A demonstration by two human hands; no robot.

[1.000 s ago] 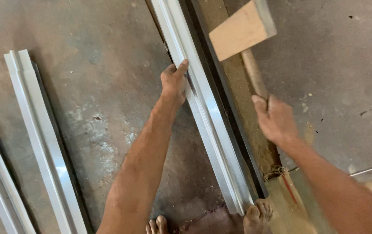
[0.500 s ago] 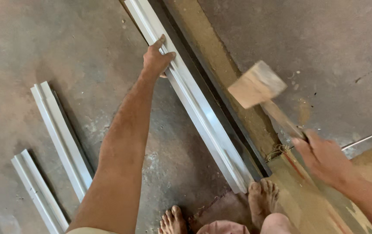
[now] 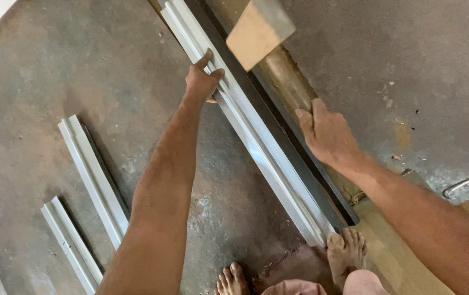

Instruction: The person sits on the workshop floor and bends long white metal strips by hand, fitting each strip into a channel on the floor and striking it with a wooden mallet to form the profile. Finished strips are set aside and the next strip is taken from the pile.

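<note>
My left hand (image 3: 203,82) presses down on a long folded strip of shiny sheet metal (image 3: 262,147) that lies on the floor along a dark steel bar (image 3: 300,164). My right hand (image 3: 327,134) grips the wooden handle of a mallet (image 3: 260,33), whose block-shaped head hangs raised above the strip's far part. My bare right foot (image 3: 346,248) stands on the strip's near end, and my left foot (image 3: 233,278) rests on the floor beside it.
Two shorter folded metal strips (image 3: 95,180) (image 3: 70,246) lie on the concrete floor at the left. A thin bent wire (image 3: 467,183) lies at the right edge. A wooden plank (image 3: 393,257) runs under the steel bar near my right foot.
The mallet has swung from low right up over the strip. My right hand has shifted up the handle towards the strip. My left hand stays pressed on the metal.
</note>
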